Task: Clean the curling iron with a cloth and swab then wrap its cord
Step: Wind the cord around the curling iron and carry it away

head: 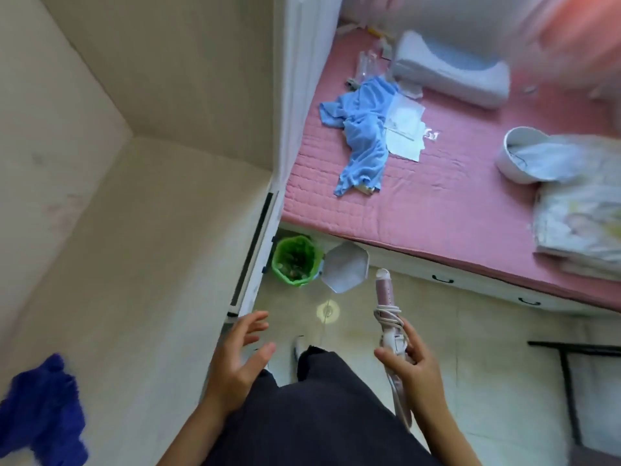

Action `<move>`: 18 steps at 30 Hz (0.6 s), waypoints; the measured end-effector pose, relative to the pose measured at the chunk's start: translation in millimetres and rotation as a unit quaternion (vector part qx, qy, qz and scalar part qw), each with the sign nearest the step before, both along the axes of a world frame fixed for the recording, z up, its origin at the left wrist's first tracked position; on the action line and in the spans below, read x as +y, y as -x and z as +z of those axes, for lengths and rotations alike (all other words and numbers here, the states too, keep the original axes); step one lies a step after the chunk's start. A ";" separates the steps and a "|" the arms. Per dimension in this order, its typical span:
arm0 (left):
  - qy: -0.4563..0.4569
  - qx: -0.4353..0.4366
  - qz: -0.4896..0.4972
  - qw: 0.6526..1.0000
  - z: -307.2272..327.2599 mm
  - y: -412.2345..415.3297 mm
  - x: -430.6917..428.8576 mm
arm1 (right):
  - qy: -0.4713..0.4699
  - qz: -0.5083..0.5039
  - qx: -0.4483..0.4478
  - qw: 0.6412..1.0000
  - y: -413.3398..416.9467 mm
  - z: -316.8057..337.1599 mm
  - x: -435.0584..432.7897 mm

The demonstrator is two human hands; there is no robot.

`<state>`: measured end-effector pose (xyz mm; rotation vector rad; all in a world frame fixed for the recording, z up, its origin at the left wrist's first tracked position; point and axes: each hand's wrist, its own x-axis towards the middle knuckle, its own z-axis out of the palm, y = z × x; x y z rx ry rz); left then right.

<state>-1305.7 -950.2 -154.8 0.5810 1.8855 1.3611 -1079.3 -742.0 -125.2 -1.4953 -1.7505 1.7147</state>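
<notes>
One pink curling iron [384, 292], white cord [386, 314] wrapped round, R fingers [410, 336] gripping it, L fingers [250, 323] spread

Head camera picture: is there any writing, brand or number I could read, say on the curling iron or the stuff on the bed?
No text can be read.
On the curling iron: no legible brand or marking.
On the white packets on the pink bed: any print is too blurred.
On the patterned fabric at the bed's edge: a pale picture, no legible words.
</notes>
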 end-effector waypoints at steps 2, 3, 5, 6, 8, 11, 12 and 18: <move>-0.004 0.000 -0.037 0.999 1.2 -2.9 17.1 | 0.001 -0.061 -0.008 0.998 -26.3 -2.1 -0.7; -0.005 0.003 -0.054 0.999 1.7 -3.1 25.5 | 0.000 -0.089 -0.007 0.996 -35.3 -3.6 0.3; -0.005 0.004 -0.075 0.997 2.9 -1.4 45.3 | -0.001 -0.124 -0.001 0.992 -45.9 -9.6 6.3; -0.007 0.005 -0.083 0.997 3.8 -0.8 58.2 | -0.001 -0.134 0.005 0.991 -48.4 -12.6 12.3; -0.010 0.012 -0.106 0.994 5.3 -5.3 89.1 | 0.004 -0.145 0.022 0.989 -53.4 -15.4 29.7; -0.012 0.024 -0.165 0.986 7.5 -24.8 143.8 | 0.003 -0.157 0.048 0.986 -73.3 -15.2 64.2; -0.012 0.027 -0.185 0.982 9.1 -33.4 162.4 | 0.002 -0.165 0.052 0.985 -83.9 -12.8 75.0; -0.030 0.049 -0.266 0.962 23.3 -94.6 288.2 | -0.006 -0.263 0.071 0.962 -176.4 -2.5 139.9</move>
